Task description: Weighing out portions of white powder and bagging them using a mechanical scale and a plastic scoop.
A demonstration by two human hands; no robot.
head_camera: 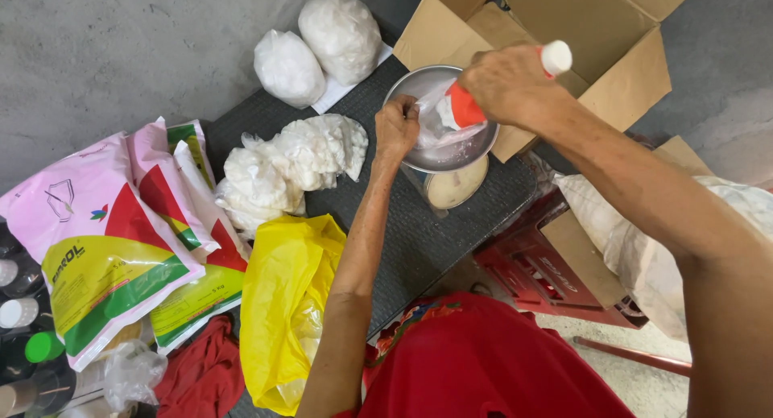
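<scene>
Right hand (509,84) gripping red scoop with white handle (467,108); left hand (396,130) pinching clear plastic bag (439,128) beneath it, inside round steel scale pan (419,84)

The right hand (509,84) covers most of a red scoop (465,110), leaving only its white handle end and a red edge showing. A clear bag (441,132) hides the inside of the metal bowl (419,84), and the bowl hides most of the scale (453,184) under it. The cardboard box (564,23) is cut off at the top edge. Dark bottles (20,305) are cropped at the left edge. A yellow bag (282,305) conceals its contents.
</scene>
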